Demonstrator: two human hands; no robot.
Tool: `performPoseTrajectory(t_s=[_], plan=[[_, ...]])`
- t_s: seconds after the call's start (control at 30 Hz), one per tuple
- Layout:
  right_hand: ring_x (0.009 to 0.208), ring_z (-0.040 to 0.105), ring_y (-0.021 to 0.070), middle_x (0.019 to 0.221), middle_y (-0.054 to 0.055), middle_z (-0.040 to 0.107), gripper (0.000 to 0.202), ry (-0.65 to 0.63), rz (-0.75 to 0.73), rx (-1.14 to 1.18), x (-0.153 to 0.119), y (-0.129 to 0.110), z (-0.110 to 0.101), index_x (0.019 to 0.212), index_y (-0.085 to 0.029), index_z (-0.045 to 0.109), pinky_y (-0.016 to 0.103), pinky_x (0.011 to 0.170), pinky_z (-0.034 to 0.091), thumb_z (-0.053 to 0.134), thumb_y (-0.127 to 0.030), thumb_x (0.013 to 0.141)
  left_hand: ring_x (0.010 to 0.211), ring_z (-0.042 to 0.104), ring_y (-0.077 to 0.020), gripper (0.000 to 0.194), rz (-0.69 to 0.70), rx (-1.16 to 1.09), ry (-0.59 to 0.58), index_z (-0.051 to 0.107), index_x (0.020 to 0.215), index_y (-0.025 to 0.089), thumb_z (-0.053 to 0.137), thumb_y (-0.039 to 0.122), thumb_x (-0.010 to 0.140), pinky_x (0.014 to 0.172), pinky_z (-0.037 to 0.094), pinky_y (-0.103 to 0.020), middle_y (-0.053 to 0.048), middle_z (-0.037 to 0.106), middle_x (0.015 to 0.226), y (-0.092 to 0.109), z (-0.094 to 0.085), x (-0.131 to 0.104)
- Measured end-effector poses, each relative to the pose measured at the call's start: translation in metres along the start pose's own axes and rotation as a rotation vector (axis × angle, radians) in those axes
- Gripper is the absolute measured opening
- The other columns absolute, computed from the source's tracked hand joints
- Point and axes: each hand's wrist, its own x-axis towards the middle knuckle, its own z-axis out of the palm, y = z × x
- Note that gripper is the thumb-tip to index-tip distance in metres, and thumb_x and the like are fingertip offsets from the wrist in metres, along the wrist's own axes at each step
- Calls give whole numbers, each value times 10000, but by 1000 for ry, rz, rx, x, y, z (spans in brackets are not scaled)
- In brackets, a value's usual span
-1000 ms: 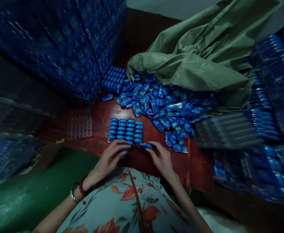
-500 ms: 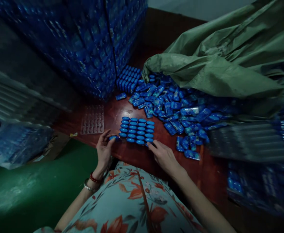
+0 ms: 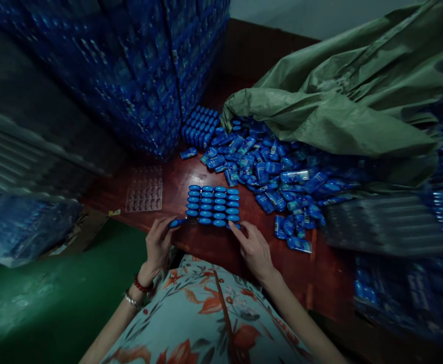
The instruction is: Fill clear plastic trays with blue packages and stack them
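Note:
Several small blue rounded packs [image 3: 213, 204] stand on edge in tight columns, forming a block near the table's front edge. At the block's near left corner, my left hand [image 3: 159, 246] pinches a single blue pack [image 3: 176, 223] between thumb and fingers. My right hand [image 3: 254, 248] is at the near right corner, its fingers closed on another blue pack [image 3: 234, 226], partly hidden by the fingertips. To the left lies a clear plastic tray [image 3: 144, 189] with rows of moulded pockets.
Loose blue packs [image 3: 261, 167] spill from a green cloth sack [image 3: 331, 111] at the right. A second upright block [image 3: 201, 125] stands behind, beside a tall wrapped stack [image 3: 130, 76]. Grey ribbed trays [image 3: 388, 222] lie at the right of the red-brown table [image 3: 282, 278].
My left hand has drawn slightly left and nearer to me with its pack. My right hand stays at the block's near right corner, and its pack shows a little more.

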Motion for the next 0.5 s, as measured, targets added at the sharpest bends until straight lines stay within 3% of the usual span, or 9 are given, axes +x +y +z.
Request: performPoseTrajectory(t_s=[0.07,0.23,0.5], plan=[[979,537,201,1080,122,559,533,36,-1,41,-2,2,5,1309,-240,507,328,793,497,306,-23,866,904,589,-161,252,33,-17,-35,644,1090,237,510,222,876,797,501,-266,-59,605,1002,2,3,2],[944,550,208,1050,109,573,534,41,-14,87,0,7,8,1330,-264,483,352,784,497,333,-47,866,935,584,-166,364,198,-37,-288,588,1195,255,416,150,892,845,495,-301,-77,611,1025,-6,13,6],[945,551,189,1038,99,572,535,155,-69,84,5,10,13,1245,-235,558,322,769,497,352,9,815,964,550,-190,514,409,218,-570,504,1270,229,344,9,834,856,508,-355,-87,588,1067,-8,2,39]])
